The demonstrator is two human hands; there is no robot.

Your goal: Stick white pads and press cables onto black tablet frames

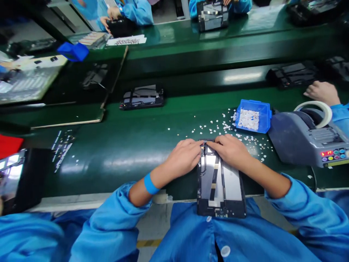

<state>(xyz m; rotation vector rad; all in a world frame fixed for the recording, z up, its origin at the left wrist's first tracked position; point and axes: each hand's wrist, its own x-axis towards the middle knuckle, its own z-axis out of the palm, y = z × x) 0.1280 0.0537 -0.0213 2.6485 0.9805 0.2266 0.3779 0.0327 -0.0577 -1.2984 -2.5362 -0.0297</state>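
Observation:
An opened tablet (233, 182) with its battery and flat cables showing rests at the bench's front edge, its near end overhanging toward my jacket. My left hand (185, 155) closes on its far left corner, fingers bent and tips at the top edge. From the other side my right hand (231, 150) grips the far right part, its fingertips beside those of the left. The fingertips nearly meet over the tablet's top edge; whether a small part lies beneath them I cannot make out.
Small white pieces lie scattered beyond my hands, around a blue bin (265, 117) holding more. A tape dispenser (302, 136) stands at right, near another person's hand (323, 92). Another opened tablet (143, 96) lies on the green belt (131, 140). Co-workers sit opposite.

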